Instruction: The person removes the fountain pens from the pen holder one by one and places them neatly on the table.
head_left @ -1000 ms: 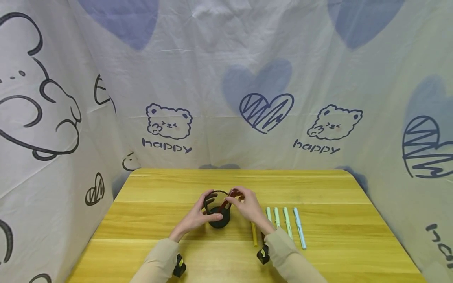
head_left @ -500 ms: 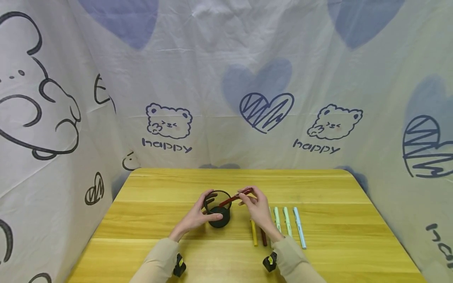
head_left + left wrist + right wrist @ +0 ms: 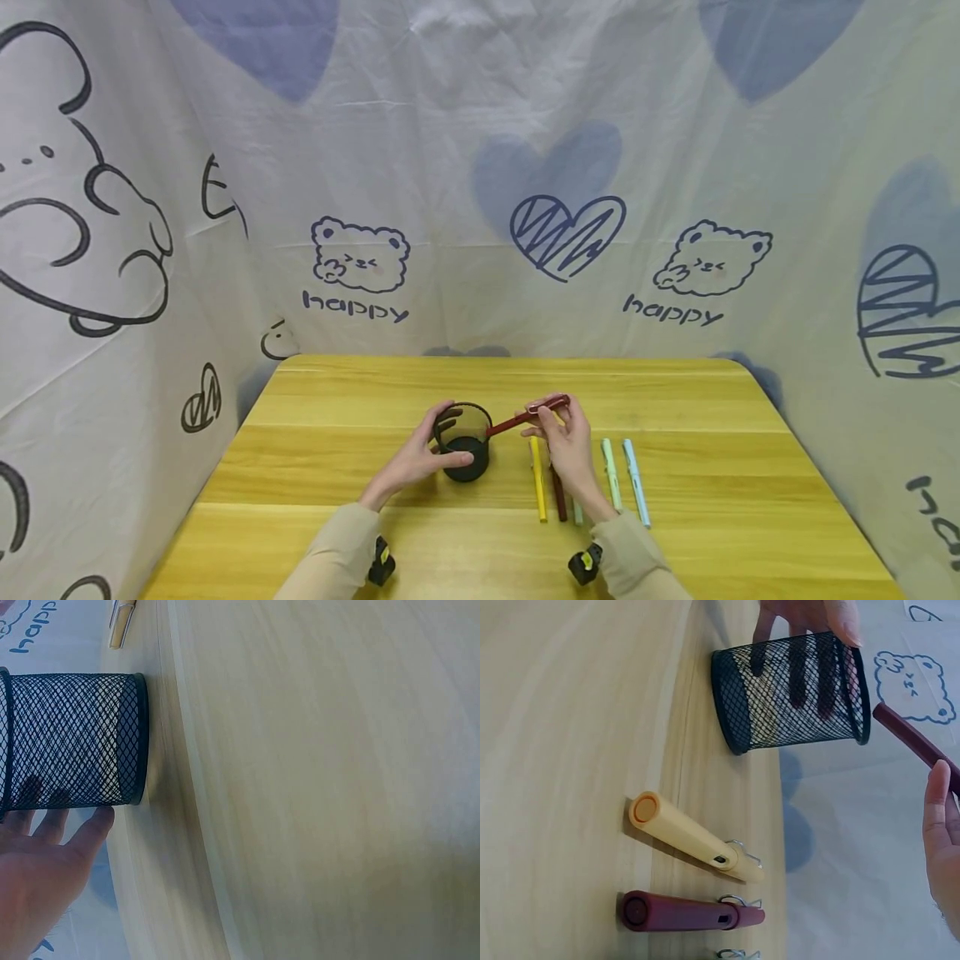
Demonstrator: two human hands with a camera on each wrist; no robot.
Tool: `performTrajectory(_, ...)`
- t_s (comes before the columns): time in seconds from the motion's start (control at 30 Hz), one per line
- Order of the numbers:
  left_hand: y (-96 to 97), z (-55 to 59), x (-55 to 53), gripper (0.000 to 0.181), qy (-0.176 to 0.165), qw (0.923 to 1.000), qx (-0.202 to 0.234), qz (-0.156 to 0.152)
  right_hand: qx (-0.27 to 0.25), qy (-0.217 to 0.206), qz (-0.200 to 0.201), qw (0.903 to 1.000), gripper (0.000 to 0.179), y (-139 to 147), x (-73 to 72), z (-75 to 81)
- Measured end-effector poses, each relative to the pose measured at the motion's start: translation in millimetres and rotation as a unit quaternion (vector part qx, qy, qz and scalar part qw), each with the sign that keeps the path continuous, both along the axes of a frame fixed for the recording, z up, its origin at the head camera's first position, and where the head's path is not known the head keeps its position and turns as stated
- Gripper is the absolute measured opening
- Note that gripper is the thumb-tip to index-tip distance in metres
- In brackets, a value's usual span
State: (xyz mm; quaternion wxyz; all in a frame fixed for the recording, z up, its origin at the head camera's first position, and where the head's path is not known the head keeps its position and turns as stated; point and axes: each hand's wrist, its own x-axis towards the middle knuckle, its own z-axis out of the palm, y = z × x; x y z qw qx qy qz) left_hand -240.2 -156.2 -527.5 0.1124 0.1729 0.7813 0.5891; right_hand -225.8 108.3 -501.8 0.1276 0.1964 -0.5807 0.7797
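A black mesh pen holder [image 3: 467, 468] stands upright on the table. My left hand [image 3: 416, 458] holds it from the left, thumb at the front and fingers behind; in the right wrist view those fingers show through the mesh [image 3: 776, 705]. My right hand [image 3: 570, 446] pinches a dark red pen [image 3: 512, 422], tilted with its lower end beside the holder's rim, apart from it in the right wrist view. Below that hand lie a yellow pen [image 3: 539, 487] and another dark red pen [image 3: 559, 500]. A green pen [image 3: 577, 512] is partly hidden by the right hand and wrist.
Right of my right wrist lie a light green pen [image 3: 611, 475] and a light blue pen [image 3: 637, 487], side by side. The wooden table [image 3: 337, 392] ends at a white cloth backdrop [image 3: 450, 325] with printed drawings.
My right hand has moved right, drawing the dark red pen from inside the holder to outside its rim and tilting it flatter. The left hand and holder have stayed in place.
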Motion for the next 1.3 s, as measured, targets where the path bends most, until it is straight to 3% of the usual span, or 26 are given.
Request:
performTrajectory(0.27, 0.5, -0.8, -0.8, 0.093, -0.002, 1.0, 0.001, 0.0, -0.028, -0.003, -0.031, 0.9991, 0.024, 10, 6.3, 4.2)
performTrajectory(0.47, 0.6, 0.6, -0.9, 0.095, -0.002, 1.0, 0.002, -0.001, -0.032, 0.004, -0.02, 0.9993, 0.019, 22, 10.8, 5.5)
performTrajectory(0.7, 0.6, 0.8, -0.7, 0.094, -0.004, 1.0, 0.005, -0.001, -0.016, 0.009, -0.006, 0.9998, 0.031, 41, 11.9, -3.8)
performTrajectory(0.97, 0.7, 0.4, -0.6, 0.094, -0.008, 0.9999, 0.009, 0.0, -0.005, -0.04, -0.046, 0.9982, 0.032, 66, 16.1, -7.7)
performTrajectory(1.1, 0.8, 0.0, -0.8, 0.094, -0.01, 0.9999, 0.009, 0.002, -0.001, -0.044, -0.054, 0.9976, 0.03, 76, 16.3, -11.1)
performTrajectory(1.3, 1.2, 0.0, -0.9, 0.092, 0.001, 0.9999, 0.01, -0.006, 0.038, -0.058, -0.096, 0.9929, 0.032, 89, 18.0, -12.4)
